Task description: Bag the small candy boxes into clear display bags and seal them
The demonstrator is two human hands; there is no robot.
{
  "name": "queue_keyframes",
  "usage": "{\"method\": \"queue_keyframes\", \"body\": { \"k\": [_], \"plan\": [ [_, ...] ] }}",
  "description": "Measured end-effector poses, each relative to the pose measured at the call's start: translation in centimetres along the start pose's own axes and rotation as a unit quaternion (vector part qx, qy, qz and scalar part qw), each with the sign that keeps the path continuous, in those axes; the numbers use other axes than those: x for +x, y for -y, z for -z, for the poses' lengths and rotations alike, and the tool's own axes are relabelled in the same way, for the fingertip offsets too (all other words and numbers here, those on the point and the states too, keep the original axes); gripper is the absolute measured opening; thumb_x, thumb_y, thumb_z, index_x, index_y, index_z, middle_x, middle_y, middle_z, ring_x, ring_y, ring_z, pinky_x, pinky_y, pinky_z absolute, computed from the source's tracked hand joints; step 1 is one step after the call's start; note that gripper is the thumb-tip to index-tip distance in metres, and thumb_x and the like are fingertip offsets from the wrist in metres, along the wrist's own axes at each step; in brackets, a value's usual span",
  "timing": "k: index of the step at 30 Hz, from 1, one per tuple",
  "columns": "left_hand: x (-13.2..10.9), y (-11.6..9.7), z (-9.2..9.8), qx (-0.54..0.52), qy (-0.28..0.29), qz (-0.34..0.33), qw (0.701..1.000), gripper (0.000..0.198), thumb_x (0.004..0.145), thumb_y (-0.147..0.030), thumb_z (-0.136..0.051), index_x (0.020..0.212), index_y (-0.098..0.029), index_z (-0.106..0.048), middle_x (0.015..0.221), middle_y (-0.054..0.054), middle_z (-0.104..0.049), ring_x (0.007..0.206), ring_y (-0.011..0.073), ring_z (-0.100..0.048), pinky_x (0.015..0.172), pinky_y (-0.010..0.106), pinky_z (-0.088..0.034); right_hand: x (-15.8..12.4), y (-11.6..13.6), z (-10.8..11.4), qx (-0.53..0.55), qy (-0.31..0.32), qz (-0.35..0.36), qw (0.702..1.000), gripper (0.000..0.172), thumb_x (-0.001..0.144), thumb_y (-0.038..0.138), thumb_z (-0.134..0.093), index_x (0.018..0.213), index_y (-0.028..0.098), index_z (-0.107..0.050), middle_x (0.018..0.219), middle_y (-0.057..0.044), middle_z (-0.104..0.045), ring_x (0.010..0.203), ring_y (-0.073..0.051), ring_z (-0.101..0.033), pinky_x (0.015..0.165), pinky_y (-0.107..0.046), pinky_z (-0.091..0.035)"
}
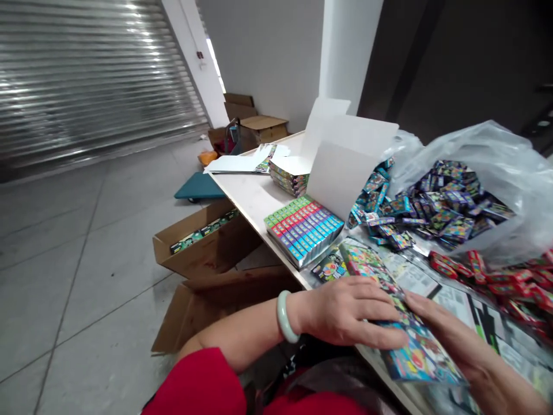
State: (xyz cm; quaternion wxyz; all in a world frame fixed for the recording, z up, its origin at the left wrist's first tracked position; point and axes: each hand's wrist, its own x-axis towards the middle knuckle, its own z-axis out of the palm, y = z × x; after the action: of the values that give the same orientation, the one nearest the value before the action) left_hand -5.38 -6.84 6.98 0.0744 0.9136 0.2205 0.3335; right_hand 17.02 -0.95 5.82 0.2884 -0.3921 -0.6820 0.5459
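A long box with a colourful cartoon print [421, 351] lies slanted at the table's near edge. Across its top rests my left hand [358, 311], fingers close together, with a pale green bangle on the wrist. My right hand [449, 328] lies along the box's right side, its fingertips partly hidden. Just beyond is an open display box [302, 230] filled with rows of green, red, purple and blue packs, its white lid raised. A flat printed card [330, 266] shows beside my left hand.
Loose blue packs [374, 190], dark purple packs [453, 202] in a plastic bag [531, 184] and red packs [514, 282] lie to the right. Stacked boxes [287, 178] and white card sheets [235, 164] stand farther back. Open cartons [207, 259] are on the floor, left.
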Motion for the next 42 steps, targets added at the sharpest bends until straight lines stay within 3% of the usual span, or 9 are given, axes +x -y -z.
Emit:
{"method": "queue_keyframes", "body": {
  "k": [3,7,11,14,22,26,31,38,42],
  "plan": [
    [-3.6,2.1,1.2,0.054,-0.022,0.059,0.997,0.033,0.086,-0.012,-0.055,0.116,-0.026,-0.059,0.124,0.008,-0.065,0.124,0.0245,-0.053,0.111,0.045,-0.036,3.5,-0.8,-1.5,0.066,-0.002,-0.074,0.995,0.035,0.074,0.054,-0.066,0.099,0.029,-0.069,0.090,-0.010,-0.074,0.089,-0.032,-0.070,0.078,-0.044,-0.059],
    [-8.8,8.7,5.0,0.133,-0.130,0.266,0.946,0.042,0.087,-0.007,-0.039,0.125,-0.018,-0.054,0.120,0.013,-0.063,0.117,0.0248,-0.054,0.104,0.048,-0.041,7.9,-0.4,-1.2,0.109,-0.035,-0.106,0.988,0.039,0.077,0.050,-0.067,0.111,0.031,-0.064,0.112,-0.006,-0.071,0.103,-0.031,-0.067,0.086,-0.044,-0.058],
    [-10.8,15.8,7.4,0.151,-0.033,0.343,0.927,0.023,0.093,-0.018,-0.043,0.101,-0.017,-0.064,0.103,0.011,-0.065,0.103,0.0247,-0.056,0.095,0.044,-0.045,11.1,1.5,-2.0,0.052,-0.046,-0.024,0.997,0.046,0.075,0.049,-0.070,0.115,0.028,-0.061,0.116,-0.005,-0.069,0.112,-0.030,-0.062,0.095,-0.045,-0.052],
    [-10.7,18.3,7.4,0.152,0.011,0.350,0.924,0.016,0.093,-0.026,-0.050,0.092,-0.018,-0.064,0.095,0.008,-0.062,0.096,0.0237,-0.054,0.091,0.041,-0.046,12.8,2.1,-3.5,0.016,-0.041,0.036,0.998,0.046,0.078,0.051,-0.066,0.115,0.025,-0.059,0.115,-0.007,-0.068,0.111,-0.029,-0.062,0.094,-0.043,-0.052],
    [-10.3,19.1,6.8,0.185,0.060,0.370,0.908,0.022,0.094,-0.034,-0.052,0.103,-0.019,-0.064,0.103,0.010,-0.057,0.101,0.0273,-0.048,0.093,0.044,-0.040,16.6,1.8,-5.5,-0.087,-0.029,0.117,0.989,0.040,0.088,0.039,-0.056,0.123,0.020,-0.053,0.121,-0.009,-0.064,0.110,-0.025,-0.059,0.098,-0.041,-0.045],
    [-10.1,19.2,7.2,0.196,0.082,0.362,0.908,0.024,0.094,-0.037,-0.051,0.098,-0.020,-0.068,0.099,0.009,-0.057,0.098,0.0269,-0.048,0.094,0.045,-0.037,18.4,3.0,-6.8,-0.186,-0.076,0.179,0.963,0.039,0.088,0.034,-0.052,0.125,0.020,-0.052,0.117,-0.010,-0.064,0.106,-0.026,-0.060,0.093,-0.039,-0.046],
    [-10.4,19.4,7.3,0.198,0.082,0.359,0.908,0.025,0.092,-0.037,-0.052,0.094,-0.019,-0.070,0.097,0.011,-0.057,0.098,0.0290,-0.049,0.092,0.047,-0.035,20.6,3.9,-9.5,-0.248,-0.065,0.227,0.940,0.045,0.087,0.025,-0.047,0.132,0.019,-0.047,0.123,-0.011,-0.062,0.108,-0.026,-0.060,0.092,-0.038,-0.047],
    [-10.6,19.6,6.9,0.138,0.025,0.378,0.915,0.017,0.084,-0.031,-0.062,0.093,-0.020,-0.072,0.103,0.010,-0.061,0.106,0.0312,-0.049,0.100,0.050,-0.032,21.5,2.6,-12.1,-0.337,-0.039,0.189,0.921,0.055,0.089,0.022,-0.042,0.144,0.017,-0.036,0.128,-0.013,-0.060,0.107,-0.030,-0.061,0.087,-0.041,-0.049],
    [-11.9,20.1,7.5,0.087,-0.064,0.421,0.901,0.014,0.084,-0.029,-0.060,0.089,-0.020,-0.070,0.100,0.007,-0.065,0.101,0.0251,-0.055,0.096,0.041,-0.041,20.8,2.1,-12.2,-0.433,0.007,0.174,0.885,0.062,0.091,0.019,-0.041,0.151,0.022,-0.025,0.122,-0.012,-0.062,0.101,-0.028,-0.062,0.080,-0.037,-0.050]
  ]
}}
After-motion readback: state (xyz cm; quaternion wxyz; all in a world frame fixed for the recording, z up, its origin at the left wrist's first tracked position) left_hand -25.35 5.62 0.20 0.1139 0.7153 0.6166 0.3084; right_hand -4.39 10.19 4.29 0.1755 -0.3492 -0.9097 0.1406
